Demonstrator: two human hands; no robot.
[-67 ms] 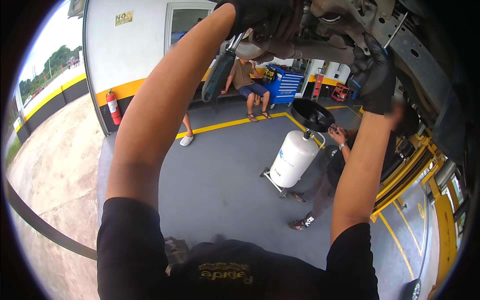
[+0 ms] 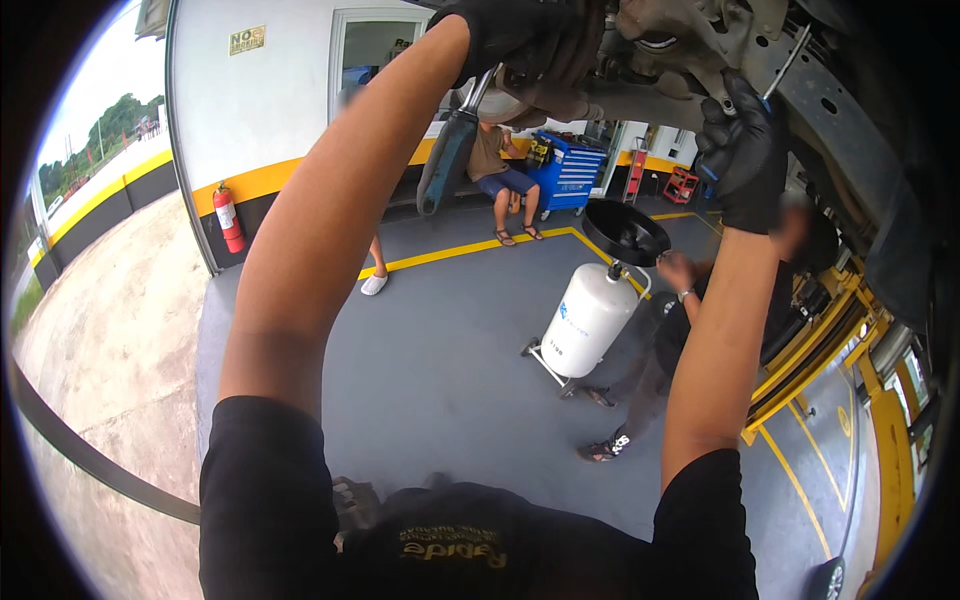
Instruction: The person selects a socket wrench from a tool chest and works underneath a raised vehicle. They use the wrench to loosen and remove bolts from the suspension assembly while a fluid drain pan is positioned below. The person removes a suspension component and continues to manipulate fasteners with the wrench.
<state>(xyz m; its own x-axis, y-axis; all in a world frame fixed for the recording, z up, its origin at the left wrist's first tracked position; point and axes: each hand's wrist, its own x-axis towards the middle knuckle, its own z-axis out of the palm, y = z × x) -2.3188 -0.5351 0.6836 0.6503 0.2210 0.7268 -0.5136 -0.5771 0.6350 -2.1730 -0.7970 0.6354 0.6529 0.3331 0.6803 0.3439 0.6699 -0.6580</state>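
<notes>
Overhead, the rusty underside of a vehicle [image 2: 690, 60] fills the top of the view. My left hand [image 2: 520, 40], in a black glove, is raised against it and closed around the upper end of a ratchet wrench [image 2: 450, 160]. The wrench's dark handle hangs below the hand, and its chrome neck shows; its head is hidden. My right hand [image 2: 745, 160], also black-gloved, is closed around a screwdriver [image 2: 788, 65]. Its thin metal shaft points up and right beside a frame rail, with bits of blue handle showing between the fingers.
A white oil drainer [image 2: 590, 320] with a black pan [image 2: 627, 232] stands ahead, a crouching co-worker's hand [image 2: 677, 270] by it. Yellow lift parts [image 2: 815, 365] are at right. Farther back are a seated person [image 2: 505, 180], a blue tool cabinet [image 2: 568, 172] and a fire extinguisher [image 2: 228, 218].
The ratchet handle has swung slightly right and down with my left forearm shifting right. My right hand stays nearly in place, still around the screwdriver.
</notes>
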